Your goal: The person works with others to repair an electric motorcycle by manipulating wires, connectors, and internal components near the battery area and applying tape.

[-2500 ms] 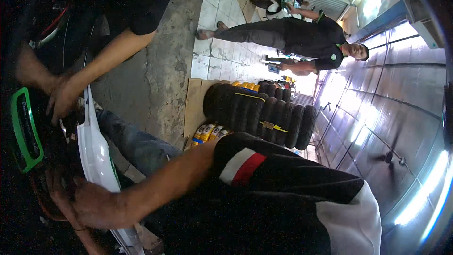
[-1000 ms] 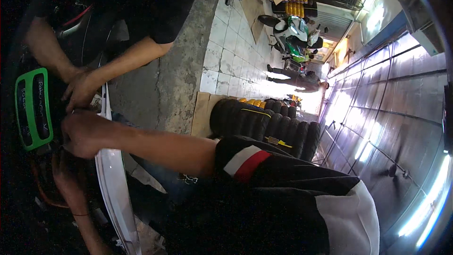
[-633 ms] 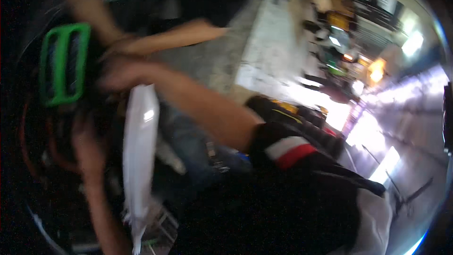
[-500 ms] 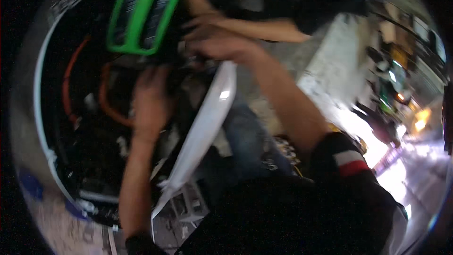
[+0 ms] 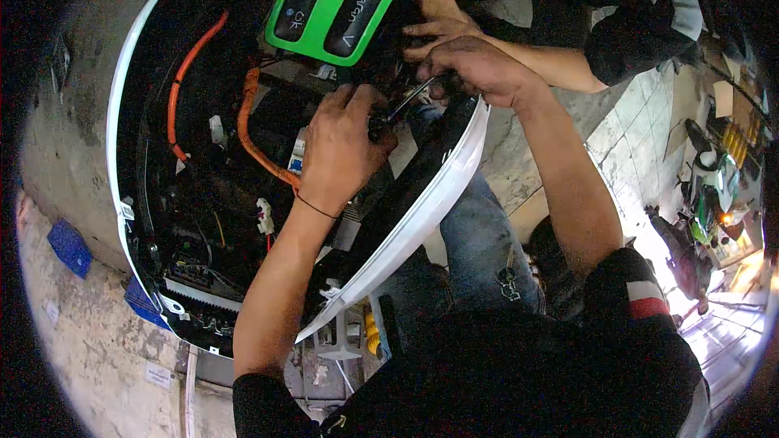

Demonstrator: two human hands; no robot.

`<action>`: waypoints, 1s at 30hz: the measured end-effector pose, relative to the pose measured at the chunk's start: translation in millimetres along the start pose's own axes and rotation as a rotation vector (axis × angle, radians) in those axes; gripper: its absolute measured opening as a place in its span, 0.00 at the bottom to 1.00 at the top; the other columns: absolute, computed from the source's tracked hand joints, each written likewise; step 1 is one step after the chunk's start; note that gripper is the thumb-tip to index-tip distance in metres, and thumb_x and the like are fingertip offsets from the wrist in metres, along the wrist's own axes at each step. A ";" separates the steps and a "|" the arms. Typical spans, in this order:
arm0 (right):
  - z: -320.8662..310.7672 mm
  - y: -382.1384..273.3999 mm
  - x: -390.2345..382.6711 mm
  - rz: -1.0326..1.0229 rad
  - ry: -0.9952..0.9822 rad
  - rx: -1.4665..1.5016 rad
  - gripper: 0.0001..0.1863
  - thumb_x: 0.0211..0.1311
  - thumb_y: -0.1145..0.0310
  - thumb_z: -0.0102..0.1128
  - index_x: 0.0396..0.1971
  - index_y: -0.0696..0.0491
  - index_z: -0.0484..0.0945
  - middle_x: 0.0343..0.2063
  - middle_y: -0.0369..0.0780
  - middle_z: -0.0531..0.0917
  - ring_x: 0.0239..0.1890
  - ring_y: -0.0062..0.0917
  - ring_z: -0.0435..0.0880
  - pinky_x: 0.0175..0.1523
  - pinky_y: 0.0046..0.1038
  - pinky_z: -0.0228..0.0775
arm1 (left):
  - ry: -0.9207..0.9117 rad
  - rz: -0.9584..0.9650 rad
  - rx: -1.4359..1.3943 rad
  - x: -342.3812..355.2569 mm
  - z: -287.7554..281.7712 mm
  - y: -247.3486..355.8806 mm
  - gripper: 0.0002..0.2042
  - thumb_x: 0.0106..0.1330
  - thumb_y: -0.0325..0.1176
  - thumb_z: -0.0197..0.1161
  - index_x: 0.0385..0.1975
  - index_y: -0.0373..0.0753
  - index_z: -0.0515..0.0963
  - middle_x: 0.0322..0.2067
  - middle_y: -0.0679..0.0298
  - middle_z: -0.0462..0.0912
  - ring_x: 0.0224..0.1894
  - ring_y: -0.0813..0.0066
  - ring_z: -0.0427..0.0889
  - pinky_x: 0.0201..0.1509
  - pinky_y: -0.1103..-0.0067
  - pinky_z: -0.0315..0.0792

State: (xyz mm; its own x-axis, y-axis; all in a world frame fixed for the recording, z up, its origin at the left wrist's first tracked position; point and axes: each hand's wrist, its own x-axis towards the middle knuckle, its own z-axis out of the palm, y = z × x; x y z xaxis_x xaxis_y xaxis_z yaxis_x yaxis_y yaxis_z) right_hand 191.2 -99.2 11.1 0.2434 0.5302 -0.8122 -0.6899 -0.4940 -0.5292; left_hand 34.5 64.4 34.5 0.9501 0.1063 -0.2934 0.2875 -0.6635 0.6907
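My left hand (image 5: 347, 136) is curled inside an open white-edged vehicle body (image 5: 119, 138), at the lower end of a thin dark cable or rod (image 5: 406, 99). My right hand (image 5: 483, 73) pinches that piece near its upper end, beside the white side panel (image 5: 426, 215). A green-framed black case (image 5: 337, 4) with handwriting lies above my hands. Orange cables (image 5: 256, 126) run to the left, among black parts and small connectors. A co-worker's hand (image 5: 434, 36) rests just behind my right hand. What exactly my left fingertips grip is hidden.
My jeans-clad leg (image 5: 479, 251) is below the panel, near a grey block (image 5: 337, 345). A tiled floor (image 5: 625, 130) runs to the right, with a parked green-and-white scooter (image 5: 718, 186) and a distant person (image 5: 682, 251). Blue objects (image 5: 69, 247) lie at left.
My view has swung from the shop and people down onto the open vehicle body. My left hand has moved up beside my right, and a thin dark piece now shows between them.
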 end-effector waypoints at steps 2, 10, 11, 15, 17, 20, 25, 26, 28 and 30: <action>-0.6 1.5 2.0 0.054 -0.011 -0.036 0.13 0.63 0.68 0.52 0.43 0.58 0.79 0.33 0.39 0.81 0.29 0.23 0.81 0.34 0.23 0.76 | -0.003 -0.010 0.051 0.2 1.7 -1.0 0.22 0.44 0.30 0.73 0.41 0.37 0.73 0.38 0.50 0.78 0.44 0.47 0.76 0.48 0.61 0.72; -6.9 9.6 12.0 0.161 -0.021 0.038 0.15 0.68 0.58 0.51 0.39 0.53 0.80 0.35 0.34 0.83 0.32 0.22 0.82 0.39 0.25 0.76 | -0.018 -0.017 0.016 0.3 1.1 3.6 0.21 0.46 0.32 0.72 0.40 0.37 0.73 0.38 0.51 0.78 0.43 0.49 0.77 0.46 0.61 0.73; -7.9 7.6 10.8 0.157 -0.045 0.004 0.14 0.68 0.59 0.51 0.39 0.53 0.79 0.34 0.34 0.83 0.33 0.21 0.82 0.39 0.25 0.76 | -0.021 -0.031 0.008 0.2 0.3 4.7 0.21 0.46 0.32 0.72 0.40 0.37 0.73 0.38 0.51 0.78 0.43 0.49 0.77 0.46 0.61 0.73; 1.0 -2.9 -0.4 0.068 -0.007 0.060 0.24 0.57 0.71 0.56 0.55 0.58 0.71 0.38 0.38 0.82 0.28 0.23 0.81 0.34 0.23 0.75 | -0.045 -0.066 -0.004 0.5 0.3 4.6 0.21 0.46 0.32 0.72 0.40 0.37 0.73 0.37 0.51 0.78 0.44 0.50 0.78 0.46 0.61 0.74; -2.2 0.5 -4.4 0.022 -0.016 0.035 0.24 0.57 0.71 0.56 0.55 0.58 0.71 0.36 0.38 0.82 0.27 0.23 0.81 0.34 0.23 0.75 | -0.011 -0.035 -0.012 2.0 1.6 4.1 0.21 0.46 0.33 0.72 0.40 0.37 0.73 0.38 0.50 0.78 0.44 0.49 0.78 0.46 0.61 0.74; 6.2 1.3 -14.2 -0.092 0.013 -0.161 0.21 0.57 0.70 0.55 0.53 0.58 0.73 0.34 0.41 0.82 0.26 0.25 0.81 0.33 0.25 0.75 | -0.046 -0.061 0.051 1.4 2.3 3.0 0.21 0.45 0.32 0.72 0.40 0.35 0.74 0.39 0.48 0.78 0.45 0.48 0.77 0.46 0.62 0.74; 116.1 0.5 -92.1 -0.541 0.358 -1.215 0.17 0.52 0.64 0.61 0.39 0.58 0.75 0.26 0.48 0.81 0.34 0.44 0.80 0.48 0.43 0.70 | -0.041 0.079 0.059 -2.8 10.4 -19.1 0.21 0.46 0.29 0.69 0.43 0.38 0.77 0.41 0.46 0.77 0.45 0.47 0.77 0.46 0.62 0.75; 133.0 15.1 -94.6 -0.559 0.332 -1.336 0.20 0.48 0.62 0.63 0.38 0.61 0.75 0.22 0.46 0.80 0.31 0.41 0.81 0.52 0.40 0.67 | -0.046 0.124 0.063 -1.1 11.1 -17.3 0.20 0.46 0.27 0.68 0.44 0.40 0.78 0.43 0.46 0.76 0.46 0.47 0.76 0.46 0.63 0.75; 142.5 14.7 -96.1 -0.571 0.387 -1.268 0.20 0.47 0.62 0.63 0.35 0.62 0.75 0.19 0.43 0.80 0.27 0.36 0.81 0.54 0.38 0.65 | -0.071 0.113 0.066 -3.5 12.3 -19.0 0.20 0.47 0.27 0.66 0.44 0.41 0.78 0.42 0.46 0.76 0.45 0.47 0.76 0.46 0.63 0.75; 134.4 3.3 -99.8 -0.541 0.371 -1.203 0.18 0.46 0.63 0.63 0.34 0.60 0.76 0.17 0.41 0.79 0.25 0.34 0.81 0.55 0.38 0.65 | -0.093 0.102 0.073 -3.7 10.6 -19.3 0.19 0.48 0.26 0.65 0.43 0.43 0.79 0.42 0.47 0.75 0.45 0.47 0.76 0.46 0.63 0.75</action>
State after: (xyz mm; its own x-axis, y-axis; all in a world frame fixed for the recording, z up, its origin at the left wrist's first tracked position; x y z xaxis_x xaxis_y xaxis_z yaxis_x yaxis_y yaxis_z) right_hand 73.0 -61.2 123.4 0.5884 0.7267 -0.3545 0.5148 -0.6748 -0.5288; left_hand 24.2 69.0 15.3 0.9575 -0.0314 -0.2868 0.1773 -0.7201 0.6708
